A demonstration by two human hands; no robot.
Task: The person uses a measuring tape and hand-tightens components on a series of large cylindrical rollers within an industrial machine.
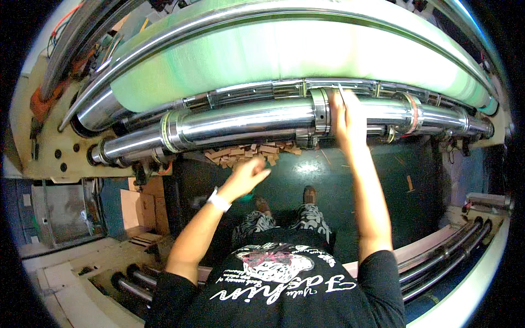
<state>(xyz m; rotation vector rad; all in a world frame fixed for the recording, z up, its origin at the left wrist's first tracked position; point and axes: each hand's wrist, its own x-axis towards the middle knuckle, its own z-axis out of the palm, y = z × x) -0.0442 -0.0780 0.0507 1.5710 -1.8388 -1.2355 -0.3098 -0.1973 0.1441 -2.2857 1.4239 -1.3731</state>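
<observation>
Across the machine runs a long shiny steel shaft [257, 120] fitted with ring collars. My right hand [346, 117] is at the shaft, just right of a wide steel collar [321, 113]. Its fingers are closed, and a thin pale tip pokes up past them; I cannot make out what it belongs to. Lower and to the left, my left hand [246, 177] hangs in front of the shaft, apart from it. The fingers there are curled with the thumb sticking out, and any object inside is hidden. Another collar [411, 113] with a reddish-brown band sits farther right.
Behind the shaft stands a large roller with a pale green-white surface [262, 52], with a steel bar [273, 12] above it. Cardboard scraps [246, 154] lie heaped on the dark green floor [383, 186] below. Side frames [60, 147] and lower rollers [451, 257] surround me.
</observation>
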